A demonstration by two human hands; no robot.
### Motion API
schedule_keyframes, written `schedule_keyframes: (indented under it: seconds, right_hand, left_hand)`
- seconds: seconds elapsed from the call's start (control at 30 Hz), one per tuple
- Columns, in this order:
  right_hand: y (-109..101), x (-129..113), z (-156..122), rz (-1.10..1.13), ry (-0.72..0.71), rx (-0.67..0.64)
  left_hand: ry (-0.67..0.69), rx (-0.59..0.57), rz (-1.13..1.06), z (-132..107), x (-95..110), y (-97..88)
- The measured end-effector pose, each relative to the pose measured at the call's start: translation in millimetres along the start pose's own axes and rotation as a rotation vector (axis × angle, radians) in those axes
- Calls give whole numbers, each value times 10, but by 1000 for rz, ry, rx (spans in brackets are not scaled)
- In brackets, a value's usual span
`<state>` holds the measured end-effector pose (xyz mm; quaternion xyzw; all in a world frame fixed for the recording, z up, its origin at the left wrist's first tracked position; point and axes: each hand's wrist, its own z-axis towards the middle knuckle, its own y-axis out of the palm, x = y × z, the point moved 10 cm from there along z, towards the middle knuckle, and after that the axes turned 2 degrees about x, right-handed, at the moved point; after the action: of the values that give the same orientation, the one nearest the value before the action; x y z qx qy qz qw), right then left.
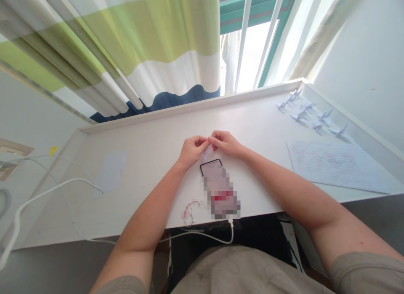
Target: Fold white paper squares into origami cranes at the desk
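At the frame's centre, the left hand (191,151) and right hand (226,143) pinch a paper (206,152) between closed fingertips, probably 2-handed for fine control. The phone (220,186) lies just below, likely for easy viewing; folded papers (299,115) stand upper right, seemingly out of the way.

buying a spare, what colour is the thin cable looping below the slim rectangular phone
The thin, flexible cable is white, best seen in the head view.

A small, pale piece of paper (206,153) — narrow, tilted, partly hidden — is held near the frame's centre.
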<state>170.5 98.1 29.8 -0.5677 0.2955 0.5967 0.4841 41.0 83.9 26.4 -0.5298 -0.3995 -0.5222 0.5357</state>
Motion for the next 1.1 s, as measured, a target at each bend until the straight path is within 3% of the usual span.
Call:
schedule_keyframes:
  seconds: [0.2, 0.4, 0.67, 0.8, 0.93, 1.1]
  right_hand:
    - [4, -53, -10, -156, -59, 12]
    - [-168, 11, 14, -97, -51, 175]
    - [-66, 33, 23, 83, -40, 74]
    - [-153, -160, -26, -30, -210, 123]
    - [-63, -428, -128, -265, -457, 66]
    - [-11, -418, -122, -287, -418, 43]
  left_hand:
    - [-11, 5, -95, -10, 5, -2]
    - [-125, -121, -91, -22, -106, 93]
    - [-79, -64, -145, 18, -54, -14]
    - [-97, -107, -157, 11, -50, 11]
    - [-151, -111, -207, -5, -76, 1]
    - [-185, -140, -163, -8, -104, 23]
